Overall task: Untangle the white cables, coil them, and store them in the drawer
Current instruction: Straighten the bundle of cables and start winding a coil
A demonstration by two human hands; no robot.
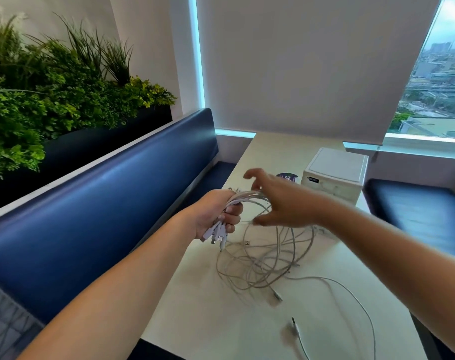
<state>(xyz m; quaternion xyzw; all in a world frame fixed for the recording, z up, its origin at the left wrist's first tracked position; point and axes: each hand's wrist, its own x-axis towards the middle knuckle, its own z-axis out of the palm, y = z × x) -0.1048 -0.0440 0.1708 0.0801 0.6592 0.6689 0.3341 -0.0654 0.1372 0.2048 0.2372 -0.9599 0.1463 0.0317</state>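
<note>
Several thin white cables (262, 258) sprawl in a loose tangle on the pale rectangular table top (221, 320), and their upper loops rise into the left hand (216, 216). That hand is curled tightly round a bunch of strands, with several white plug ends sticking out below its fingers toward 6 o'clock. The right hand (283, 203) hovers just beside it at 3 o'clock, motion-blurred, with fingers spread and loosely bent above the raised loops; whether its fingertips touch a strand I cannot tell. Most of the tangle lies at 6 o'clock from the right hand, and one long strand trails off toward 5 o'clock to the table's near edge. A small white plastic drawer box (335, 175) stands at 2 o'clock from the right hand, apart from the cables. A padded dark blue bench back (104, 203) runs along the table's 9 o'clock side.
</note>
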